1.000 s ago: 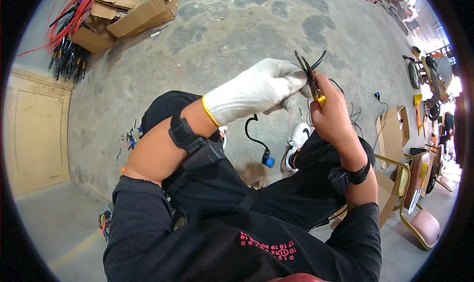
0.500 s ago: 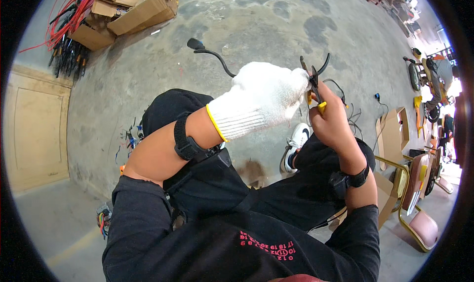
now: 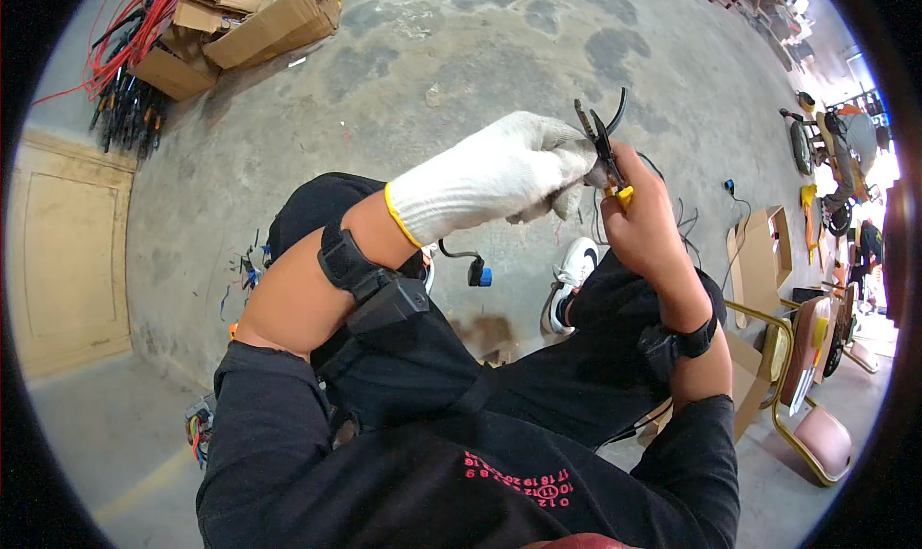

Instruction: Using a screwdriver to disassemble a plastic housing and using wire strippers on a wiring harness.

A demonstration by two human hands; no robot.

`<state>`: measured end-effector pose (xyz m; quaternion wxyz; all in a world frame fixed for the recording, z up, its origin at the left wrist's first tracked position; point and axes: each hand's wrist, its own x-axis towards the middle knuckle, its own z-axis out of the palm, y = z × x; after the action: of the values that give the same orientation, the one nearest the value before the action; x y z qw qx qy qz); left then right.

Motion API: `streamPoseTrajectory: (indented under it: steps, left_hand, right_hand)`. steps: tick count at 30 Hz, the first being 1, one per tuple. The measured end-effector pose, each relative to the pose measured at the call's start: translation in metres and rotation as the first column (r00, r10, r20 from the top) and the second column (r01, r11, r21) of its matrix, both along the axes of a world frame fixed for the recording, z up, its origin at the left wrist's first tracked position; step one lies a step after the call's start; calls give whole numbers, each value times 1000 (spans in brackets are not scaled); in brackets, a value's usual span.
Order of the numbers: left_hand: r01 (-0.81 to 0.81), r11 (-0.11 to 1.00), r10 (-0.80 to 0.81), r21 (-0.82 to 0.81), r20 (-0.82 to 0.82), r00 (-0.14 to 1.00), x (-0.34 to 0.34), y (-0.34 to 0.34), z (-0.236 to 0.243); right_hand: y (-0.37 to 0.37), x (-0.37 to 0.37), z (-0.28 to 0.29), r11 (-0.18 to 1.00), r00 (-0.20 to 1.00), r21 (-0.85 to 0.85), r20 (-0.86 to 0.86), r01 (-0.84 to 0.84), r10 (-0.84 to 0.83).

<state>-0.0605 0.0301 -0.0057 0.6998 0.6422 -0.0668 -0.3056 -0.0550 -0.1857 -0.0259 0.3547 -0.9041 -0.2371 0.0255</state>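
Note:
My left hand (image 3: pixel 514 170), in a white knit glove with a yellow cuff edge, is closed around a short black cable (image 3: pixel 619 110). One end of that cable sticks up past the pliers. Below the glove hangs a dark plug with a blue end (image 3: pixel 480 275), apparently on the same cable; the glove hides the stretch between. My bare right hand (image 3: pixel 642 218) grips pliers (image 3: pixel 599 138) with yellow handles, their dark jaws pointing up and away beside the gloved fingertips. Whether the jaws bite the cable is hard to make out.
Loose dark cables (image 3: pixel 687 224) lie on the concrete floor beyond my right hand. Open cardboard boxes (image 3: pixel 274 30) and red and black cables (image 3: pixel 130 88) are at the far left. Chairs (image 3: pixel 824 443) and a flattened carton (image 3: pixel 759 251) are on the right; a wooden door panel (image 3: pixel 77 251) is on the left.
My left wrist has turned, so the plug end has swung from above the glove to below it. The pliers and the cable's other end have shifted slightly up and left.

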Motion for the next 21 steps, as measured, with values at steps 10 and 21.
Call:
streamPoseTrajectory:
  steps: [10,21]
  left_hand:
    - [-473,717,-254,513,823,508,-6,-7,-17]
    - [-432,785,-200,443,842,501,0,-8,-23]
  right_hand:
    - [-1,2,-10,995,994,72,-76,-74,80]
    - [4,0,4,1000,991,3,-133,3,-2]
